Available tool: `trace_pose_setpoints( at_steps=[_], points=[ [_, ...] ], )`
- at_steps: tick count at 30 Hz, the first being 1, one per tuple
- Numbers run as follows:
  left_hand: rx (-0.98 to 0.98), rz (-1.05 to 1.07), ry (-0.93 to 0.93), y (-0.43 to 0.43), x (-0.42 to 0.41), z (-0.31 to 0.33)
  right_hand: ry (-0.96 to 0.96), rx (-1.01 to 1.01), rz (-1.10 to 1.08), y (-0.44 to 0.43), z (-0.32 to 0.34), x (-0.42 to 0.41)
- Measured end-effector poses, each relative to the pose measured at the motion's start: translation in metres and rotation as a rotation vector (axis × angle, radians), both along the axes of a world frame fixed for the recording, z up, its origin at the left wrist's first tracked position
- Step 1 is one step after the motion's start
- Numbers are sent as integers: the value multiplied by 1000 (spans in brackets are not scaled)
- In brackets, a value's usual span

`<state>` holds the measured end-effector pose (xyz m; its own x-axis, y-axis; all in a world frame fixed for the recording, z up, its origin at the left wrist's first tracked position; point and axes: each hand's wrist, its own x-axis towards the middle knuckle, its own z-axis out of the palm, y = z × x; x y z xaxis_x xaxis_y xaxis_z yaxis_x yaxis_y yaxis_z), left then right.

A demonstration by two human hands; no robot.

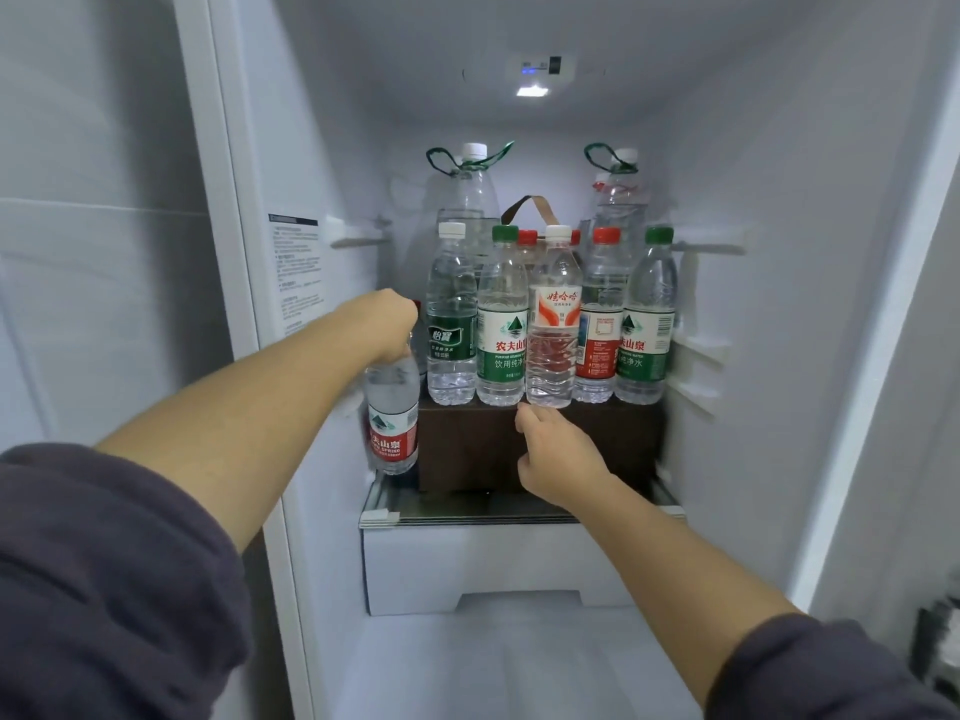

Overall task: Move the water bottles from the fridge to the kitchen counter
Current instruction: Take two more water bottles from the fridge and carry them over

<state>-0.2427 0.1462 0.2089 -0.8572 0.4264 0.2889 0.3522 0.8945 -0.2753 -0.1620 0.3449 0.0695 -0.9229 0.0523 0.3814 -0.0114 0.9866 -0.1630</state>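
Several small water bottles stand in a row on a dark brown box (467, 444) inside the open fridge. My left hand (387, 322) grips the top of a red-labelled bottle (392, 418), which hangs at the left, in front of and below the box top. My right hand (558, 454) hovers in front of the box with loosely curled fingers, just below a white-capped bottle with an orange-red label (553, 330). It holds nothing. Two large bottles with green handles (467, 194) stand at the back.
A glass shelf (467, 511) carries the box, with a white drawer (493, 569) below it. The fridge's left wall (291, 252) bears a printed sticker. Shelf rails (696, 366) jut from the right wall. The fridge light (532, 90) glows above.
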Motion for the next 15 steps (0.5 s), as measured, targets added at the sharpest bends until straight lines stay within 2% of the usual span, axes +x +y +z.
trace_pose_setpoints(
  at_steps=[7, 12, 15],
  points=[
    [31, -142, -38, -8, 24, 25, -31, -42, 21, 3, -1, 0],
    [101, -217, -139, 8, 27, -1, -101, -117, 58, 10, -3, 3],
    [160, -252, -167, 15, 21, -10, -130, -92, 66, 14, -2, 5]
  ],
)
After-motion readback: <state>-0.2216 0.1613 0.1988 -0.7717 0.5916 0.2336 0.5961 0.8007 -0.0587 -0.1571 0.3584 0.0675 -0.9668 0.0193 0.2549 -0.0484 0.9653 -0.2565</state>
